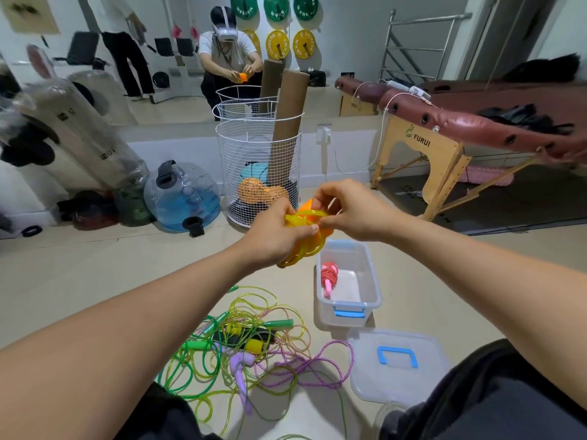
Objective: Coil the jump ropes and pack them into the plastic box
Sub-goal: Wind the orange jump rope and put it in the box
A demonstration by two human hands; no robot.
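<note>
Two bare forearms reach up from the bottom corners, over dark-trousered knees, and meet near the centre. The left hand (277, 236) has its fingers curled round a coiled yellow rope (303, 246) with orange handles, thumb pressed on top of the loops; the right hand (344, 208) pinches a strand of the same rope at about 2 o'clock of the coil, fingers bent inward, so the two hands are close together and both clamped on that one bundle, held in the air. Just below, at 5 o'clock of the hands, one clear box (370, 296) with a blue latch stands open on the floor, and one coiled pink rope (329, 277) lies inside against its left wall. The box's one lid (397, 366), with a blue handle, lies flat on the floor at 5 o'clock of the box. At 7 o'clock of the hands, one tangled pile (251, 347) of loose ropes spreads on the floor: green, yellow, purple and black handles show, but the count of ropes cannot be told. At 12 o'clock stands one white wire basket (257, 160).
</note>
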